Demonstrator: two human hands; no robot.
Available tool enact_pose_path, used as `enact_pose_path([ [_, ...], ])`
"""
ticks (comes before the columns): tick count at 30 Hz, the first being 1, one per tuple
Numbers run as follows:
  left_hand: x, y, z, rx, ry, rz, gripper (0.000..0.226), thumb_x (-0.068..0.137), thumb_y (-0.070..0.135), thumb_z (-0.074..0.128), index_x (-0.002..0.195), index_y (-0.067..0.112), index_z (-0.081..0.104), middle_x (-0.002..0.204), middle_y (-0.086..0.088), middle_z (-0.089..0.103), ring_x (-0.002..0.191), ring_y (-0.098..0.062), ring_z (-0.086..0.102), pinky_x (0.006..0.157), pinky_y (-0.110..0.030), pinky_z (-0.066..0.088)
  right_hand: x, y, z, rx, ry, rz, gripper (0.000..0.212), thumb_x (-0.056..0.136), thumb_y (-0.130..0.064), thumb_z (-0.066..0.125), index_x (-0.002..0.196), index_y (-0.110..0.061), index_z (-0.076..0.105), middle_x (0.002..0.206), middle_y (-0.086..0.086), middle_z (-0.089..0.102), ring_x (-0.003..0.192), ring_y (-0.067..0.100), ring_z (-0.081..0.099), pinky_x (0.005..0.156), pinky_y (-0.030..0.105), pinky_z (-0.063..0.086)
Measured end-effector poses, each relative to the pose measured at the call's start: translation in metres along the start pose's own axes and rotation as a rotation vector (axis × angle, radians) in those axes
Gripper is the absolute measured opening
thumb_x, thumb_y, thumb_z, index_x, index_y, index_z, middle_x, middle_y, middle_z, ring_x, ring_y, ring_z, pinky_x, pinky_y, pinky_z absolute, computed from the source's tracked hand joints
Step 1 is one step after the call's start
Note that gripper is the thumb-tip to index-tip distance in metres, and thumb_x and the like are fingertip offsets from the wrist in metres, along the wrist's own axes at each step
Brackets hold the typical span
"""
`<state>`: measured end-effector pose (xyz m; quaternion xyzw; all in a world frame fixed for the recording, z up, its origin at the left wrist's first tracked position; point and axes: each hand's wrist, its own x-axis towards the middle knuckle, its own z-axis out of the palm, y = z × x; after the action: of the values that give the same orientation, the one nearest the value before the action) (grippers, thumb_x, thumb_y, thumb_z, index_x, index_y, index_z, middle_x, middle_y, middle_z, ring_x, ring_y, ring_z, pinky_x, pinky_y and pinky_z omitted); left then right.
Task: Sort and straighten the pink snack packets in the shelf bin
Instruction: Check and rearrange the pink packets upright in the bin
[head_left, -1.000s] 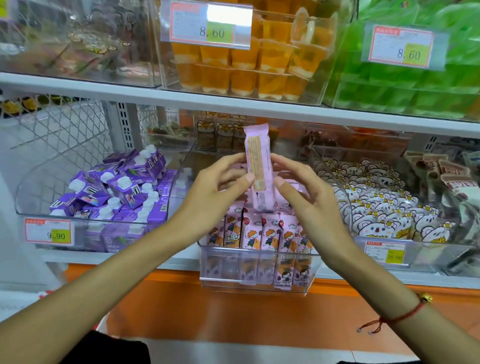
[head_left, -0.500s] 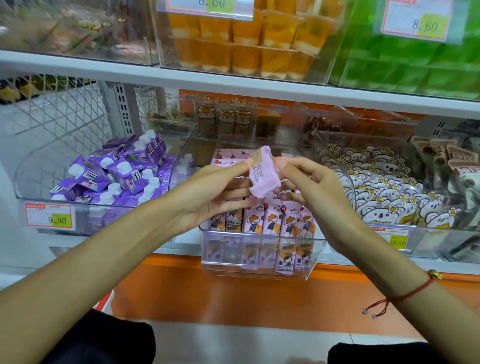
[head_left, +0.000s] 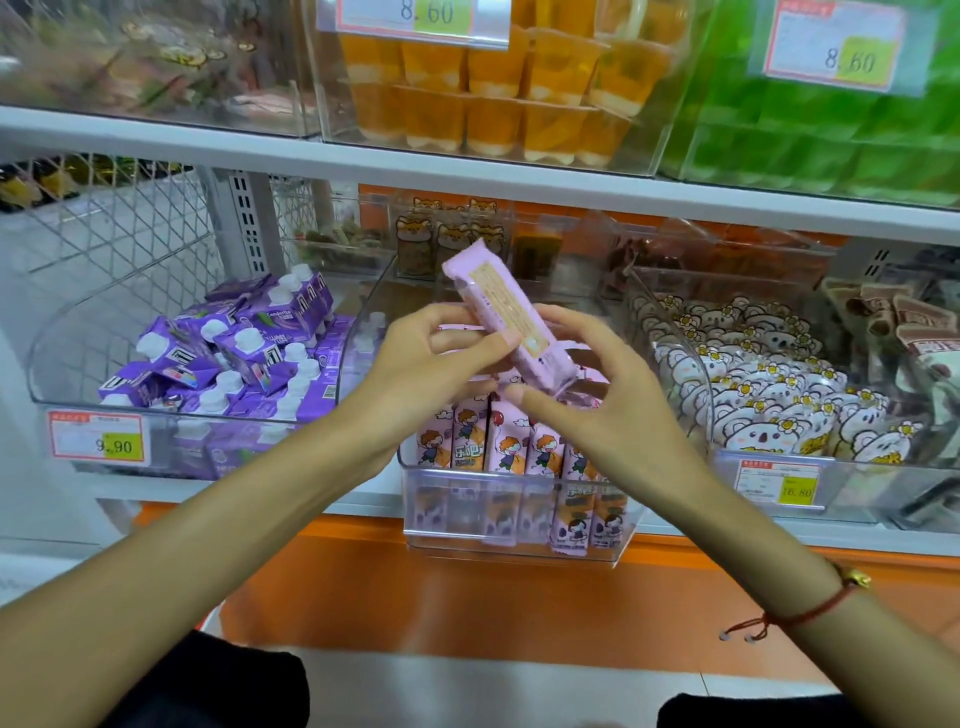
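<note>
A pink snack packet (head_left: 501, 306) is held above the clear shelf bin (head_left: 514, 548), tilted with its upper end to the left and its printed back label facing me. My left hand (head_left: 431, 358) pinches it from the left, thumb across its face. My right hand (head_left: 597, 384) holds its lower right end with curled fingers. Below the hands, a row of several pink packets (head_left: 511, 441) with a cartoon child stands upright at the bin's front. More pink packets lie behind them, mostly hidden by my hands.
A bin of purple drink cartons (head_left: 234, 353) sits to the left and a bin of koala-print packets (head_left: 769, 395) to the right. Orange jelly cups (head_left: 498, 98) and green packs (head_left: 852, 145) fill the shelf above. Price tags hang on the bin fronts.
The packet stood upright, was turned end-on and low over the bin, and now is raised again, slanted with its label showing. Both hands have kept hold of it.
</note>
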<state>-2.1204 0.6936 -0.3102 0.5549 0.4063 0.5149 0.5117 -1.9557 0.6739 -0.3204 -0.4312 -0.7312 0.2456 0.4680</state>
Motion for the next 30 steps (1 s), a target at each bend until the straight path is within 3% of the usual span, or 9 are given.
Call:
enact_pose_path([
  [4, 0.0, -0.001, 0.002, -0.051, 0.052, -0.033, 0.042, 0.08, 0.024, 0.074, 0.114, 0.01, 0.054, 0.106, -0.005, 0.073, 0.09, -0.013, 0.072, 0.072, -0.025, 0.059, 0.002, 0.0, -0.001, -0.067, 0.081, -0.037, 0.043, 0.085, -0.011, 0.069, 0.121, -0.032, 0.056, 0.114, -0.021, 0.06, 0.105, 0.003, 0.059, 0.091, 0.029, 0.049],
  [8, 0.004, 0.003, -0.009, 0.077, 0.123, 0.132, 0.071, 0.081, 0.023, 0.074, 0.139, 0.027, 0.033, 0.132, 0.013, 0.05, 0.114, -0.004, 0.06, 0.093, -0.028, 0.052, 0.007, 0.005, -0.014, 0.142, -0.005, 0.075, 0.04, 0.087, -0.009, 0.066, 0.124, -0.023, 0.058, 0.115, -0.008, 0.066, 0.099, 0.0, 0.064, 0.077, 0.016, 0.051],
  [12, 0.004, 0.006, -0.011, 0.264, -0.006, 0.239, 0.045, 0.088, 0.019, 0.066, 0.129, 0.024, 0.049, 0.121, 0.005, 0.064, 0.108, -0.004, 0.062, 0.095, -0.027, 0.052, 0.01, 0.013, -0.026, 0.28, -0.084, 0.169, 0.035, 0.082, -0.021, 0.07, 0.116, -0.024, 0.063, 0.113, -0.006, 0.07, 0.101, 0.007, 0.065, 0.079, 0.02, 0.051],
  [15, 0.004, 0.004, -0.008, 0.226, -0.032, 0.237, 0.032, 0.087, 0.018, 0.067, 0.117, 0.02, 0.056, 0.109, 0.006, 0.067, 0.096, -0.005, 0.068, 0.078, -0.021, 0.057, 0.011, 0.018, -0.032, 0.421, -0.042, 0.241, 0.041, 0.076, -0.028, 0.074, 0.116, -0.028, 0.064, 0.111, -0.003, 0.07, 0.096, 0.011, 0.066, 0.083, 0.027, 0.049],
  [18, 0.006, 0.005, -0.011, 0.242, -0.019, 0.197, 0.032, 0.082, 0.025, 0.07, 0.11, 0.014, 0.059, 0.096, 0.007, 0.07, 0.082, -0.002, 0.07, 0.067, -0.017, 0.057, 0.012, 0.019, -0.033, 0.506, -0.025, 0.264, 0.046, 0.071, -0.029, 0.076, 0.115, -0.02, 0.064, 0.108, 0.002, 0.071, 0.092, 0.013, 0.067, 0.078, 0.022, 0.051],
  [21, 0.007, 0.004, -0.014, 0.312, -0.001, 0.184, 0.045, 0.074, 0.041, 0.071, 0.112, 0.021, 0.058, 0.105, 0.007, 0.068, 0.092, -0.002, 0.067, 0.078, -0.021, 0.057, 0.015, 0.017, -0.033, 0.637, 0.023, 0.283, 0.03, 0.072, -0.024, 0.074, 0.099, -0.014, 0.068, 0.091, 0.004, 0.071, 0.077, 0.011, 0.066, 0.067, 0.017, 0.052],
  [23, 0.005, 0.005, -0.013, 0.355, -0.04, 0.254, 0.048, 0.076, 0.037, 0.07, 0.12, 0.027, 0.054, 0.115, 0.015, 0.064, 0.101, 0.0, 0.062, 0.087, -0.021, 0.053, 0.017, 0.015, -0.035, 0.669, 0.049, 0.299, 0.017, 0.075, -0.022, 0.071, 0.091, -0.015, 0.068, 0.084, 0.002, 0.071, 0.072, 0.011, 0.064, 0.063, 0.016, 0.052],
  [27, 0.002, 0.004, -0.009, 0.425, -0.126, 0.392, 0.038, 0.08, 0.015, 0.073, 0.114, 0.028, 0.06, 0.106, 0.02, 0.066, 0.089, 0.003, 0.063, 0.083, -0.012, 0.048, 0.018, 0.015, -0.038, 0.651, 0.111, 0.337, 0.024, 0.085, -0.027, 0.065, 0.101, -0.01, 0.068, 0.093, 0.005, 0.072, 0.072, 0.012, 0.064, 0.06, 0.016, 0.052],
  [30, 0.006, 0.002, -0.011, 0.441, -0.013, 0.464, 0.038, 0.08, 0.009, 0.074, 0.11, 0.029, 0.064, 0.102, 0.019, 0.069, 0.086, 0.002, 0.064, 0.079, -0.011, 0.049, 0.017, 0.02, -0.038, 0.307, 0.15, 0.315, 0.047, 0.088, -0.035, 0.063, 0.128, -0.013, 0.051, 0.104, 0.001, 0.072, 0.083, 0.012, 0.068, 0.073, 0.022, 0.055],
])
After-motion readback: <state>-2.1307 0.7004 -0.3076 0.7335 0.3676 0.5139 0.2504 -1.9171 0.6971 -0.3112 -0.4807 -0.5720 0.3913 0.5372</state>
